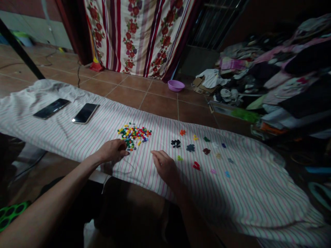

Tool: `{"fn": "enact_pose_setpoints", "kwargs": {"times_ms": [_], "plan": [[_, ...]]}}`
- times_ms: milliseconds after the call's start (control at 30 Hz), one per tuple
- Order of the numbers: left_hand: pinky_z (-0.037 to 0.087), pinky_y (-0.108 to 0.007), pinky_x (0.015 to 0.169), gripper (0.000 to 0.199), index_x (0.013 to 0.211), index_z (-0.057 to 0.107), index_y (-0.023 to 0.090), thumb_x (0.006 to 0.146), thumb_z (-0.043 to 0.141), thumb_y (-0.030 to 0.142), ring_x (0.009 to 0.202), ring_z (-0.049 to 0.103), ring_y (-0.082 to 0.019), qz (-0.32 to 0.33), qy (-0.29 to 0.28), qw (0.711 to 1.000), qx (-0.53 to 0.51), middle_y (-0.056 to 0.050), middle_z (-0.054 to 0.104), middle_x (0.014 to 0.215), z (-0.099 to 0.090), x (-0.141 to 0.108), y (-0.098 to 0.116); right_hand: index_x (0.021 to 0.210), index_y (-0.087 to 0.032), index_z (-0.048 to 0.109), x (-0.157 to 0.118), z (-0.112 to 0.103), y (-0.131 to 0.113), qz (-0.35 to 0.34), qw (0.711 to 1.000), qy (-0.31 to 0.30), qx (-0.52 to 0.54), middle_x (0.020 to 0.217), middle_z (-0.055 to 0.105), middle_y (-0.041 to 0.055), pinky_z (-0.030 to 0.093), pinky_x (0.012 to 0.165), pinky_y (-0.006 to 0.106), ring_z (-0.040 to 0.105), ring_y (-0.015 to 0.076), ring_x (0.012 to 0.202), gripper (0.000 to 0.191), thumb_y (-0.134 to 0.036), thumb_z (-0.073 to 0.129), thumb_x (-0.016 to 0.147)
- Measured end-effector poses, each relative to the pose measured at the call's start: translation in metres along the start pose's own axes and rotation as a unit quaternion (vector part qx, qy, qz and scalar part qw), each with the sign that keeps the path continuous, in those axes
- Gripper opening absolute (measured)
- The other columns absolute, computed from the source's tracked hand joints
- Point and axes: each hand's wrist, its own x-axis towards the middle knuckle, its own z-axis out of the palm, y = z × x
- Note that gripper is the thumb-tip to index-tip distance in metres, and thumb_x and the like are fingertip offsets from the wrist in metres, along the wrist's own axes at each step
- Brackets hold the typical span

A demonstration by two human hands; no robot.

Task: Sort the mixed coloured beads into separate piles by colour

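- Mixed pile of small coloured pieces (136,133): loose, left of centre in the frame, on striped cloth (258,187).
- Left hand (113,150): at the pile's lower-left edge, fingers curled, thumb toward the forefinger; cannot tell whether closed on a piece.
- Right hand (164,165): lower centre, thumb and forefinger tips close together; cannot tell whether on a piece.
- Single-colour clusters, right of centre: among others, black cluster (176,143), lime cluster (179,158), red cluster (196,165), brown cluster (206,151).
- Likely fault, first: lime or red pieces knocked out of place, from a low sweep of the right wrist or forearm passing just beside.
- Likely fault, second: pile spread or pieces flicked away, from a push by the left fingertips or a tug on the wrinkled cloth.
- Likely fault, third: dark pieces mistaken for one another, from dim light and shadow at right.
- Edges: near cloth edge just below both hands; far edge beyond the pile, with tiled floor (160,100) past it, a possible landing place for strays.
- Room for moving: strip of cloth between pile and black cluster; broader stretch at lower right; more toward two phones (86,113) at left.
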Motion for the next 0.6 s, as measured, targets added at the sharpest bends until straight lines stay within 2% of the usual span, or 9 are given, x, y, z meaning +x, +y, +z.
{"fn": "enact_pose_setpoints", "kwargs": {"times_ms": [100, 233, 367, 500, 533, 600], "plan": [[0.038, -0.025, 0.065, 0.023, 0.083, 0.064, 0.023, 0.077, 0.061, 0.044, 0.075, 0.060, -0.017, -0.001, 0.014, 0.999, 0.049, -0.003, 0.067, 0.085, 0.006, 0.001, 0.002, 0.109, -0.020, 0.068, 0.003, 0.004, -0.002, -0.004, 1.000, -0.006, -0.004, 0.098, 0.071, 0.0080, 0.054, 0.084, 0.033, 0.067, 0.0205, 0.093, 0.030, -0.020, 0.042, 0.095], [0.038, -0.026, 0.068, 0.017, 0.087, 0.063, 0.021, 0.083, 0.053, 0.035, 0.078, 0.059, -0.017, 0.020, 0.025, 0.997, 0.068, -0.005, 0.066, 0.089, 0.014, 0.003, 0.003, 0.109, -0.020, 0.068, 0.005, 0.009, -0.004, -0.019, 1.000, -0.014, -0.013, 0.097, 0.071, 0.0078, 0.053, 0.085, 0.033, 0.067, 0.0206, 0.093, 0.029, -0.019, 0.042, 0.095], [0.036, -0.026, 0.066, 0.013, 0.082, 0.062, 0.021, 0.081, 0.053, 0.030, 0.072, 0.055, -0.015, 0.024, 0.016, 0.999, 0.034, -0.002, 0.063, 0.079, 0.012, 0.007, -0.002, 0.108, -0.019, 0.069, 0.005, 0.010, -0.004, -0.019, 1.000, -0.015, -0.015, 0.096, 0.071, 0.0086, 0.053, 0.085, 0.034, 0.067, 0.0213, 0.094, 0.030, -0.019, 0.041, 0.096], [0.035, -0.025, 0.063, 0.014, 0.074, 0.057, 0.019, 0.080, 0.052, 0.031, 0.062, 0.049, -0.012, 0.007, -0.001, 0.994, -0.105, 0.002, 0.055, 0.065, 0.005, 0.007, -0.004, 0.108, -0.019, 0.068, 0.005, 0.009, -0.003, -0.020, 1.000, -0.016, -0.012, 0.098, 0.071, 0.0086, 0.053, 0.086, 0.034, 0.067, 0.0208, 0.094, 0.030, -0.019, 0.041, 0.097], [0.035, -0.025, 0.062, 0.016, 0.072, 0.056, 0.019, 0.081, 0.052, 0.033, 0.061, 0.048, -0.011, 0.004, -0.014, 0.986, -0.166, 0.002, 0.054, 0.063, 0.004, 0.006, -0.002, 0.107, -0.019, 0.068, 0.005, 0.009, -0.003, -0.020, 1.000, -0.015, -0.009, 0.097, 0.071, 0.0086, 0.053, 0.087, 0.034, 0.067, 0.0207, 0.094, 0.030, -0.019, 0.041, 0.097], [0.036, -0.023, 0.059, 0.022, 0.072, 0.053, 0.018, 0.080, 0.056, 0.038, 0.059, 0.046, -0.009, -0.002, -0.054, 0.951, -0.303, 0.003, 0.053, 0.062, 0.004, 0.005, 0.005, 0.107, -0.018, 0.069, 0.005, 0.009, -0.003, -0.020, 1.000, -0.013, 0.002, 0.097, 0.071, 0.0089, 0.053, 0.087, 0.034, 0.066, 0.0208, 0.094, 0.030, -0.019, 0.041, 0.097]]}}
